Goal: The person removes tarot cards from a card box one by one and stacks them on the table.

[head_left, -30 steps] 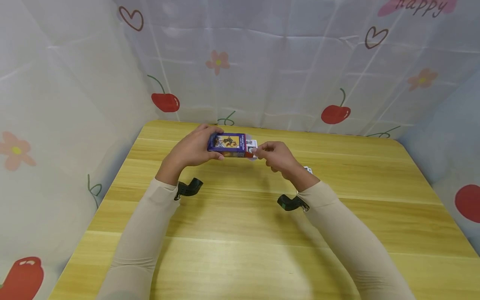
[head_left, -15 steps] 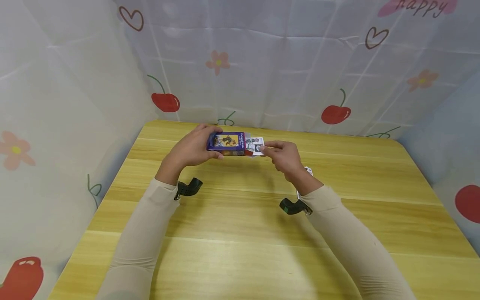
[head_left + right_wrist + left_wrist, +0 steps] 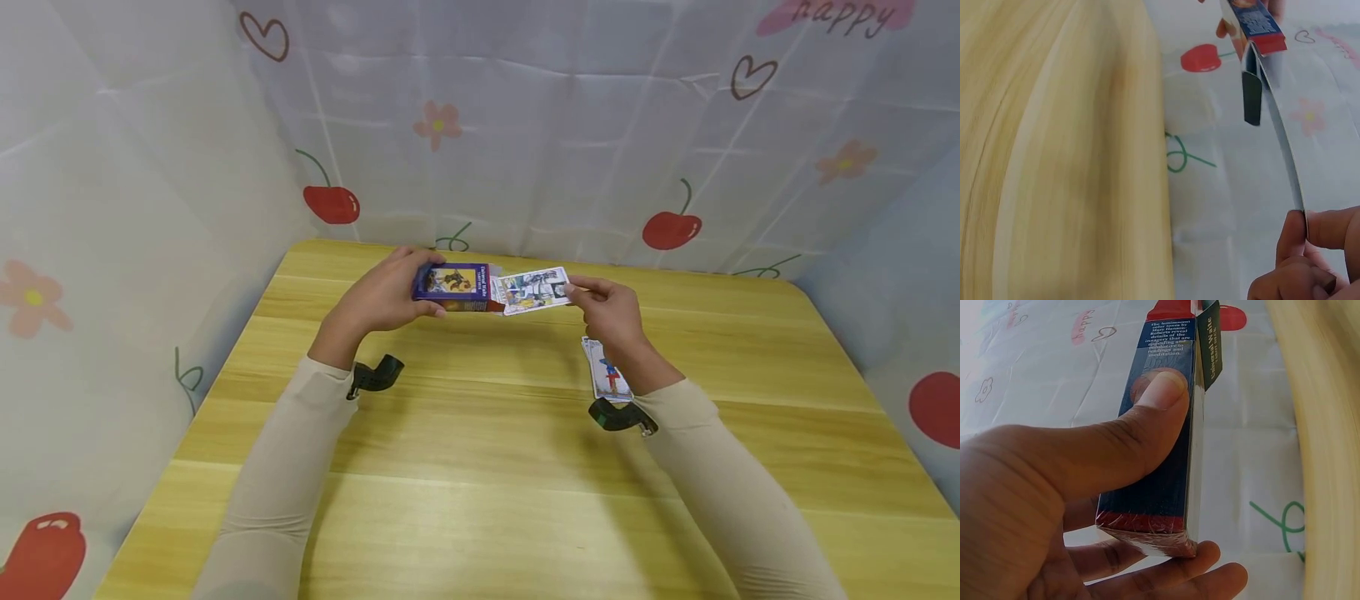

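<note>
My left hand (image 3: 386, 293) grips the closed end of a dark blue tarot card box (image 3: 453, 283), thumb across its narrow side. The box lies sideways with its mouth facing right; in the right wrist view its flap (image 3: 1252, 97) hangs open. Between thumb and fingers my right hand (image 3: 611, 315) pinches the outer end of a tarot card (image 3: 534, 289). Most of that card is out, its inner end still at the box mouth, and it bows slightly in the right wrist view. Below my right hand, a small pile of tarot cards (image 3: 609, 375) rests face up on the table, partly covered by the wrist.
The wooden table (image 3: 450, 483) runs back to a white curtain (image 3: 540, 167) printed with cherries, flowers and hearts. A black wrist mount (image 3: 378, 373) sits on the left sleeve and another black mount (image 3: 618, 415) on the right, close to the card pile.
My right hand has moved right, drawing the tarot card from barely showing to mostly out of the box. More of the pile on the table now shows. My left hand has stayed nearly still.
</note>
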`<state>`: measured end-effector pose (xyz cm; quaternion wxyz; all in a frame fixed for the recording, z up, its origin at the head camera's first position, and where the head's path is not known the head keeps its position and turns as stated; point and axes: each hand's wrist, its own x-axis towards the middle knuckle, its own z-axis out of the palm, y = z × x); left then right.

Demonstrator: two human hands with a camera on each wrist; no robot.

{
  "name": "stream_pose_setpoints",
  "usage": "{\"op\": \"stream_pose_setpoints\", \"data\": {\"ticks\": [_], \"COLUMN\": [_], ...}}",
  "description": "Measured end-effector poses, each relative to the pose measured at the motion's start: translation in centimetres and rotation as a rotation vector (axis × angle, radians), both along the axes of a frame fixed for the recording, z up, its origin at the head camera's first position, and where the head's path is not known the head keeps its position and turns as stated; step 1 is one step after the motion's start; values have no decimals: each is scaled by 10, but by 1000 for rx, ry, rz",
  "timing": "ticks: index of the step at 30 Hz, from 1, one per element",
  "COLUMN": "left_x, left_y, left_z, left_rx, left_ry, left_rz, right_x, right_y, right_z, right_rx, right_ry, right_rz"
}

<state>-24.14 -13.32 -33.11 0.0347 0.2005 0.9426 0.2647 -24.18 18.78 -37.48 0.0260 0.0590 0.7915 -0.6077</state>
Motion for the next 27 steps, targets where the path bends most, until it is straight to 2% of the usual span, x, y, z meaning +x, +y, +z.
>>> {"op": "stream_pose_setpoints", "data": {"ticks": [5, 10, 19, 24, 27], "left_x": [1, 1, 0, 0, 1], "left_y": [0, 1, 3, 3, 3], "left_z": [-1, -1, -1, -2, -2], "left_rx": [8, 9, 2, 3, 5], "left_ry": [-5, -6, -7, -9, -14], "left_rz": [1, 0, 0, -2, -2], "right_x": [0, 0, 0, -2, -5], "right_y": [17, 36, 72, 85, 89], "right_z": [3, 4, -6, -20, -30], "right_rx": [33, 126, 382, 543, 601], "right_ry": [-14, -38, -82, -94, -82], "right_rz": [-36, -48, 66, 160, 183]}}
